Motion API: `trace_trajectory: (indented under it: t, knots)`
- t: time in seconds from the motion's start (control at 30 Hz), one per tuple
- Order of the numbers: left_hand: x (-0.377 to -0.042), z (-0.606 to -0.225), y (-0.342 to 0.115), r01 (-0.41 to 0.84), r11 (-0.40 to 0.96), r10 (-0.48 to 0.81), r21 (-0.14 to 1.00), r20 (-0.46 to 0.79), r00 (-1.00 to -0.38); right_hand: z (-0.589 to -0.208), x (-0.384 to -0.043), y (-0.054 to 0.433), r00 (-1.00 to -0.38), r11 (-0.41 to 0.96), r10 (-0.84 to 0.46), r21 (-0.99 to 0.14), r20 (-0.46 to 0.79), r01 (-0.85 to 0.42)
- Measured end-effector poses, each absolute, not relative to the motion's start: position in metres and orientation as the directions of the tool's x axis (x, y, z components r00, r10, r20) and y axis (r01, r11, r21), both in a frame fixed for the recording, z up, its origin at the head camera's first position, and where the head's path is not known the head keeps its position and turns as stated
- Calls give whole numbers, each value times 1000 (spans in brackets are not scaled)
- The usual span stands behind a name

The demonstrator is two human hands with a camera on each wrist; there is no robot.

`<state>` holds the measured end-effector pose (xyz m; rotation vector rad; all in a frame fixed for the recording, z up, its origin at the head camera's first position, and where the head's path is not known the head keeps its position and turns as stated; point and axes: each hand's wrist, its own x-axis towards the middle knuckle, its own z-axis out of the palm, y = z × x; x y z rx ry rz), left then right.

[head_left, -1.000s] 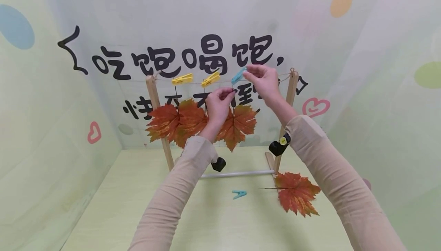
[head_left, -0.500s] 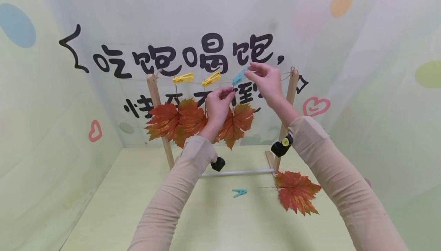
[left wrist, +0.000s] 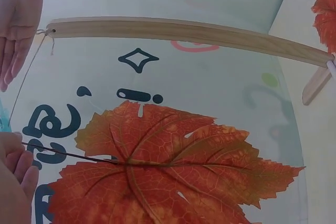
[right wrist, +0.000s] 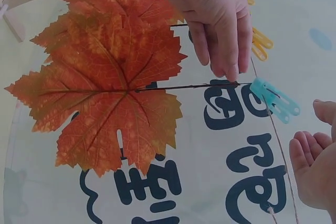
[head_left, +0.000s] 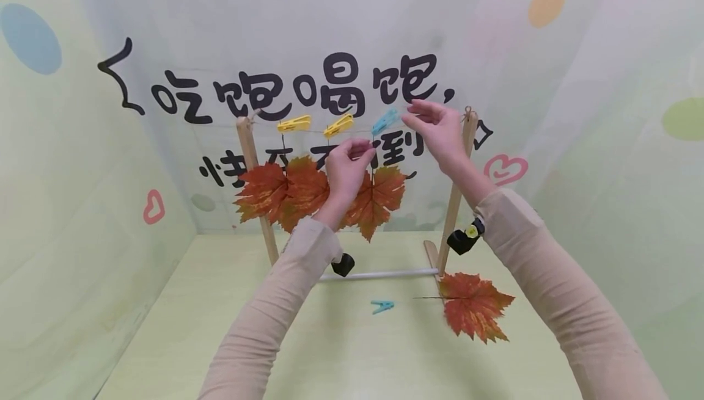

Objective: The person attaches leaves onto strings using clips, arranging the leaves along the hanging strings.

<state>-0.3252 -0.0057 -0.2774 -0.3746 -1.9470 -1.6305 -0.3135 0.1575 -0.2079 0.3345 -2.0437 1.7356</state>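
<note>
My left hand (head_left: 348,171) pinches the dark stem of an orange-red maple leaf (head_left: 381,198) between thumb and fingers. Just above those fingertips, a light blue clothespin (head_left: 385,122) sits on the string with the stem's top at its jaws. To the clothespin's right is my right hand (head_left: 437,131), fingers loosely bent and apart from it; the right wrist view shows a gap between this hand (right wrist: 315,174) and the clothespin (right wrist: 274,100). Farther left, two yellow clothespins (head_left: 294,124) hold more maple leaves (head_left: 264,192) by their stems, partly behind my left hand.
The string runs between two wooden posts (head_left: 459,186), joined low down by a white rod (head_left: 379,275). On the table (head_left: 181,327) lie another blue clothespin (head_left: 382,306) and a loose maple leaf (head_left: 475,307) at the right post's foot. A printed backdrop stands behind.
My right hand has let go of the blue clothespin and moved slightly right, away from it. The clothespin stays on the string, and my left hand stays at the stem.
</note>
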Motion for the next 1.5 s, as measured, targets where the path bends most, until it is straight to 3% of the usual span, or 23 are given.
trace_trajectory:
  t: [0.27,0.8,1.1,1.5]
  knots:
    - [-319,-281,-8,569,216,-118,794,599,-792,-212,-305,169,-875,202,120,-874,470,-442]
    - [-311,-311,8,515,222,-20,828,532,-847,-232,-286,204,-900,211,89,-891,428,-403]
    - [-310,-334,24,481,168,65,860,477,-876,-271,-275,232,-932,357,6,-871,363,-337]
    - [-307,-376,38,440,209,144,874,417,-897,-328,-268,258,-962,379,-7,-889,274,-256]
